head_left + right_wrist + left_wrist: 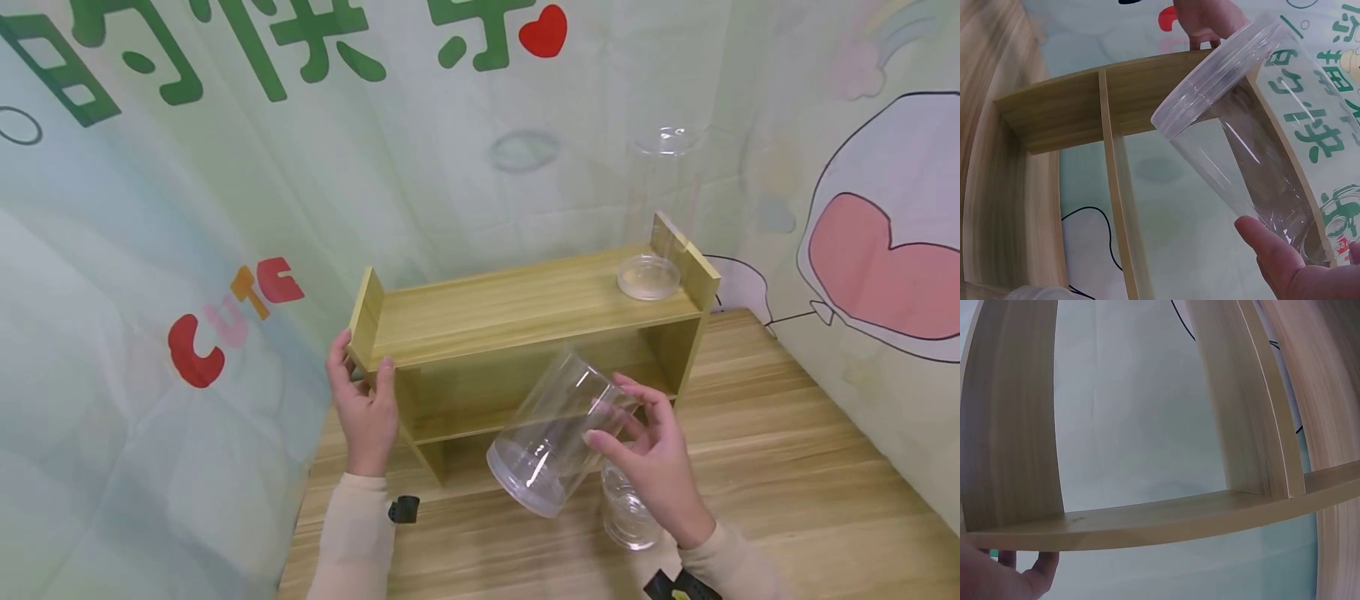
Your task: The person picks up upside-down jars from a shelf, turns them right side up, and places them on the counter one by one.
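Observation:
A small wooden shelf with two boards between its side panels stands on the table. My left hand grips its left side panel at the top front corner, thumb in front and fingers on the outer side. In my right hand is a clear cylindrical jar, held near one end and tilted in front of the shelf. Its thick-rimmed end points down and left in the head view. The right wrist view shows the thumb along the jar's wall; it looks see-through, with no contents visible.
Another clear jar stands upright at the right end of the shelf's top board. Partly behind my right hand, a further clear container is on the wooden table. A printed curtain hangs close behind the shelf.

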Action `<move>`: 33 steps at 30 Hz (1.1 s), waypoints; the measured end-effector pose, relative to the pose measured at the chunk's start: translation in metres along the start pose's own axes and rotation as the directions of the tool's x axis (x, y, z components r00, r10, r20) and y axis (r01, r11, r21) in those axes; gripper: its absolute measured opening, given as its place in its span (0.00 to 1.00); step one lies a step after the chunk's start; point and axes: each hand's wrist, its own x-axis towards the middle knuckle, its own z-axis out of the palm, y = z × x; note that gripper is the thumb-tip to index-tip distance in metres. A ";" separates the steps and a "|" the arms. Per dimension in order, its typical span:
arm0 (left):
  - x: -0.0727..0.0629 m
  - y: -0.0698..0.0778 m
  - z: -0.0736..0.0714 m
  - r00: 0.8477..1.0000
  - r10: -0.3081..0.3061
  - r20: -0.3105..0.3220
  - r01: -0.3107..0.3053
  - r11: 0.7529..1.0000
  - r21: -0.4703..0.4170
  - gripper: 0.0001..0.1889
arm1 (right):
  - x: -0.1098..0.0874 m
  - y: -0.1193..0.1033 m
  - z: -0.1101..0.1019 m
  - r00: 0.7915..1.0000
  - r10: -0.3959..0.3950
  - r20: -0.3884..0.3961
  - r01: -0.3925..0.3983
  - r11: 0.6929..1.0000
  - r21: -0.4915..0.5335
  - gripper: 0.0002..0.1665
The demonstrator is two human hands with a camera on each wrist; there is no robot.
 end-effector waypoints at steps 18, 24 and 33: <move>0.001 0.001 0.000 1.000 0.001 0.000 -0.001 1.000 -0.011 0.30 | -0.005 0.002 0.001 0.995 0.097 -0.007 -0.097 0.994 -0.055 0.40; -0.001 0.000 -0.003 1.000 -0.006 0.002 0.006 1.000 -0.008 0.31 | -0.008 0.006 0.002 0.993 0.121 0.004 -0.121 0.992 -0.018 0.40; 0.000 -0.001 -0.006 1.000 0.016 0.022 -0.015 0.999 -0.038 0.33 | -0.011 0.010 0.003 0.989 0.148 -0.017 -0.148 0.989 -0.012 0.39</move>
